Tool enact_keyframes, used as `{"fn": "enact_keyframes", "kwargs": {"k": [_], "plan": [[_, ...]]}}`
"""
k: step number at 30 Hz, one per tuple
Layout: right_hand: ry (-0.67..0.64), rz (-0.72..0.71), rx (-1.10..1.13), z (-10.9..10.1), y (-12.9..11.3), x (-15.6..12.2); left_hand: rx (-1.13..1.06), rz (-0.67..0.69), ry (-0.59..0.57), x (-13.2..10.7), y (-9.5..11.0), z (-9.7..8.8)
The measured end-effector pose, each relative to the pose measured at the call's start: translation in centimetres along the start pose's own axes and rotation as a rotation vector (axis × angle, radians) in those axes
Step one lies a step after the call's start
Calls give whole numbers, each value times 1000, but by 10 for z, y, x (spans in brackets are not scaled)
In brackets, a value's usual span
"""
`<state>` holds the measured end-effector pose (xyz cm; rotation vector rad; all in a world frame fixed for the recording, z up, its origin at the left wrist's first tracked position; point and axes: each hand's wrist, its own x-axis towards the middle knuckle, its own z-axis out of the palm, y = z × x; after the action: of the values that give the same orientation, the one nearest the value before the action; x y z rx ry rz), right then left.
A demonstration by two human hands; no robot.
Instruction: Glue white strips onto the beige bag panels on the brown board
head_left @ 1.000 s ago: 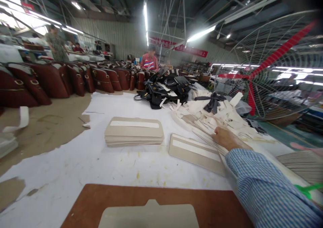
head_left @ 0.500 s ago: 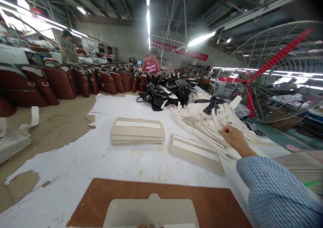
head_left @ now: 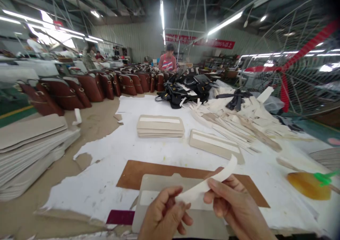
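A curved white strip [head_left: 195, 193] stretches between my two hands above a beige panel. My right hand [head_left: 236, 202] pinches it near the middle, its free end curling up to the right. At the strip's lower left end, the fingers of my left hand [head_left: 167, 213] are closed on it. Under the hands lies the beige panel [head_left: 151, 183] with a small tab on its far edge and a white band across it, partly hidden by my hands. The panel rests over a brown leather-like sheet [head_left: 135, 172].
Beyond lie a stack of beige panels [head_left: 160, 128] and a separate panel [head_left: 212, 146] with white bands. Loose strips [head_left: 239, 123] and black bags [head_left: 183, 91] are heaped behind. More panels [head_left: 32, 151] stand left, brown bags [head_left: 90, 87] farther back. An amber pad [head_left: 305, 187] and fan [head_left: 284, 70] are right.
My right hand has come back from the strip heap to the beige panel, bringing a white strip. My left hand has risen into view and holds the strip's other end. The view has shifted.
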<state>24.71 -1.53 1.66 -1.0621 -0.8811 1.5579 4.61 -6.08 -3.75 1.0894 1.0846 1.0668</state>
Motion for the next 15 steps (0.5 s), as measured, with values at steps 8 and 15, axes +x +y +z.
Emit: {"fn": "enact_keyframes", "kwargs": {"k": [8,15], "plan": [[122,-59,163,-11,3,11,-117,-183,164,-1,17,-27],[128,-18,-114,-39,0,7,85,-168,184,-9,26,-57]]}}
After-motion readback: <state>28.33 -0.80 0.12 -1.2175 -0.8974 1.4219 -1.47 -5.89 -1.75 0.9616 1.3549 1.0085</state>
